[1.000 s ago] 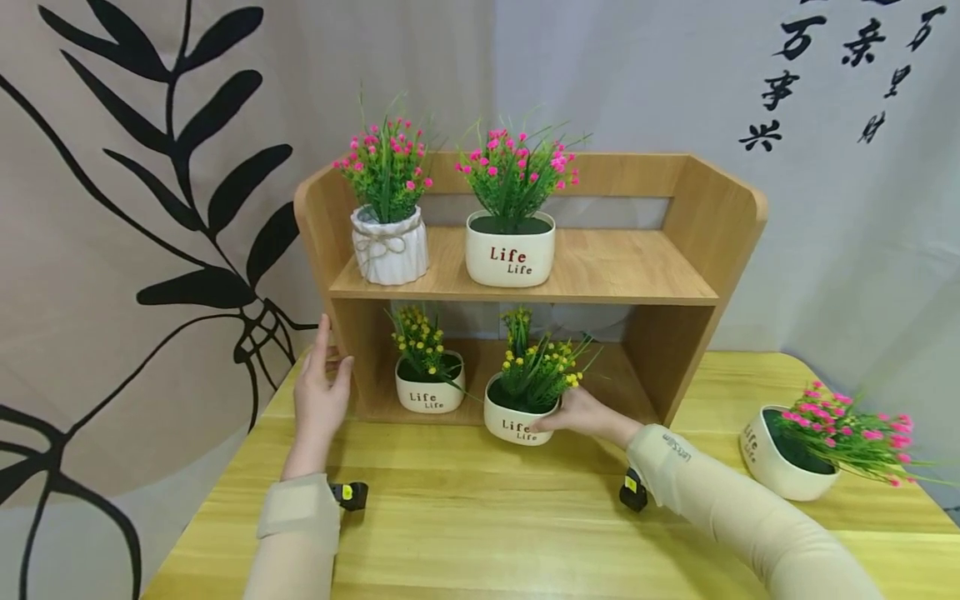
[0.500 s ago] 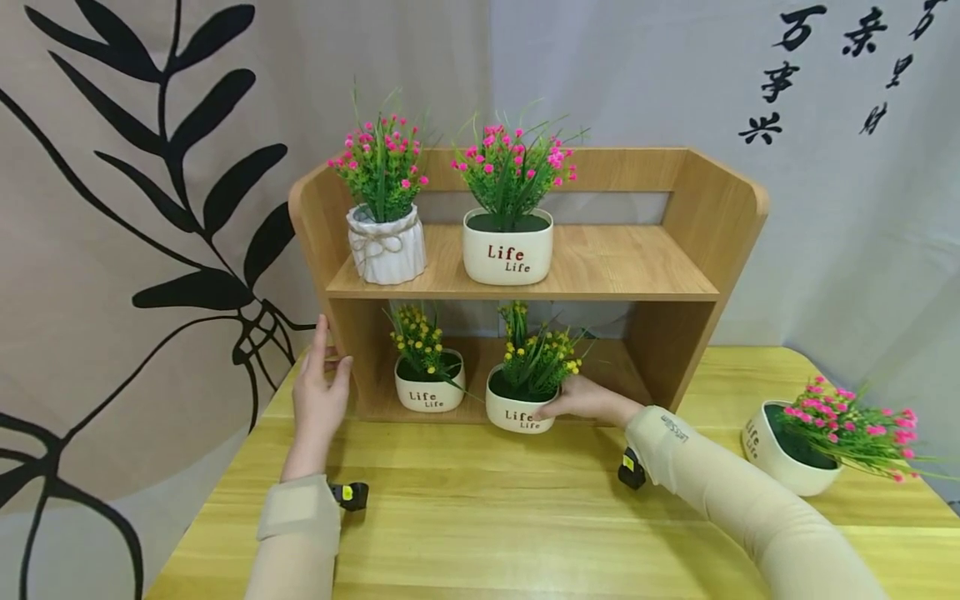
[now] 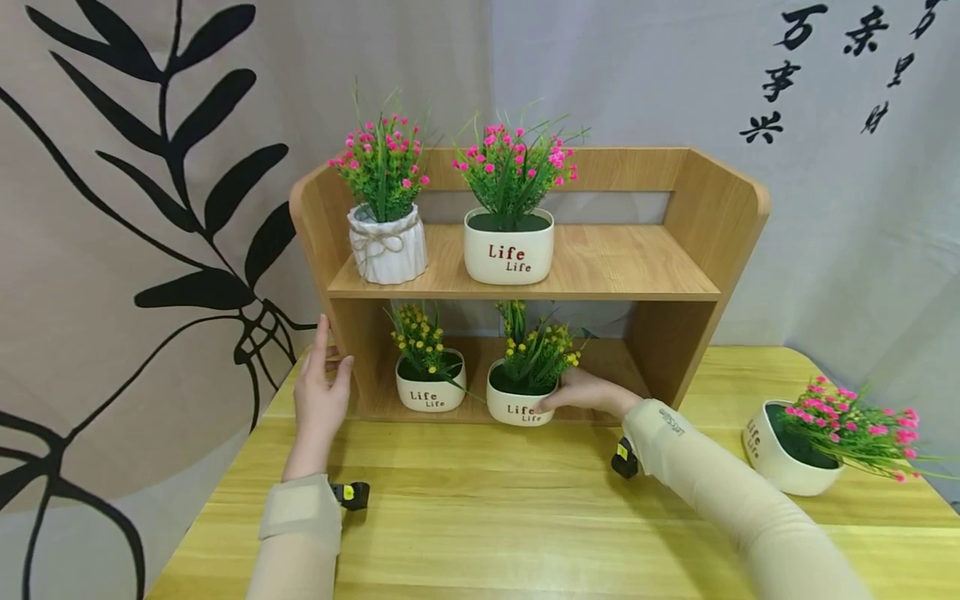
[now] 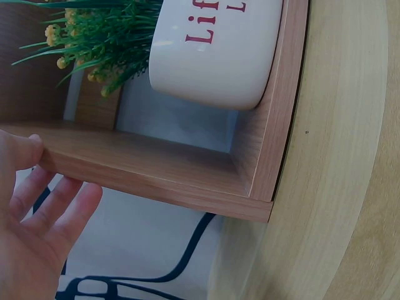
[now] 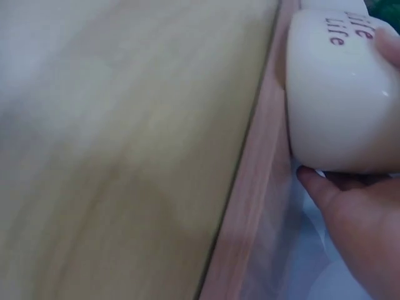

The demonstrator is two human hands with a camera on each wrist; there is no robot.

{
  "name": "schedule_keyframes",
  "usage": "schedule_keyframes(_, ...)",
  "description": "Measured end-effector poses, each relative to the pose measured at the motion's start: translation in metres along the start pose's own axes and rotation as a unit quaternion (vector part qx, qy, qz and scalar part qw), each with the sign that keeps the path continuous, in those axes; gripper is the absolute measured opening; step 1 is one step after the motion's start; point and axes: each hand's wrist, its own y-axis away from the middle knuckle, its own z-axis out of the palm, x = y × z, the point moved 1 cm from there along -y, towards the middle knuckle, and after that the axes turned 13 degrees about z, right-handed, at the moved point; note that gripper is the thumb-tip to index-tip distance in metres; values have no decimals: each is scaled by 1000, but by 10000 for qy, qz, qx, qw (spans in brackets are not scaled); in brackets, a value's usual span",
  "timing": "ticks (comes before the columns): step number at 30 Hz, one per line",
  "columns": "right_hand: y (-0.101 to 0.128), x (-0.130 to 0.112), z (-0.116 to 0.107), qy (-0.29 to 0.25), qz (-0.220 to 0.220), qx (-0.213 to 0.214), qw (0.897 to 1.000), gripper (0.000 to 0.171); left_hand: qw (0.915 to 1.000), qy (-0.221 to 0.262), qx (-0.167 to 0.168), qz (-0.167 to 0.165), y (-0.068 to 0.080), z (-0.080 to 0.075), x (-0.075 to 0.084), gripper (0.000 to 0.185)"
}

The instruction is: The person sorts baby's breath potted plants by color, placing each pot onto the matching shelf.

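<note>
The yellow-flowered pot is being held by the right hand, fingers curled round its right side and thumb on its front; it is sitting at the front edge of the lower shelf, just right of a second yellow-flowered pot. The shelf unit is being steadied by the left hand, fingers straight and pressed flat against the left side panel.

Risk, as judged: the pot is being set close to the shelf lip, so it could tip forward onto the table if let go too near the edge. Its foliage is being crowded under the upper board and could snag.

Compared with one second ago: the pot is now being seated further inside the shelf, where earlier it was overhanging the table. The left hand is unchanged.
</note>
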Motion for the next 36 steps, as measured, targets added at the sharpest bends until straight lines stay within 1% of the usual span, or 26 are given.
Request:
schedule_keyframes(3, -3, 0, -3, -131, -4, -86, 9999, 31, 10000, -12, -17, -19, 0, 0, 0, 79)
schedule_keyframes(6, -7, 0, -4, -243, -126, -178, 9995, 30, 10000, -23, -19, -6, 0, 0, -1, 78)
schedule_keyframes(16, -14, -3, -7, -181, -95, -133, 9997, 22, 10000, -53, 27, 74, 2, 0, -2, 79)
schedule_keyframes(22, -14, -5, -9, -183, -210, -223, 9994, 27, 10000, -19, 17, 79, 2, 0, -2, 78)
schedule_keyframes(33, -14, -7, -10, 15, -113, -88, 9999, 13, 9999, -6, 30, 136, 0, 1, -2, 79)
schedule_keyframes(36, -16, -7, -9, 122, -42, -22, 9999, 25, 9999, -13, 17, 133, 0, 1, -3, 79)
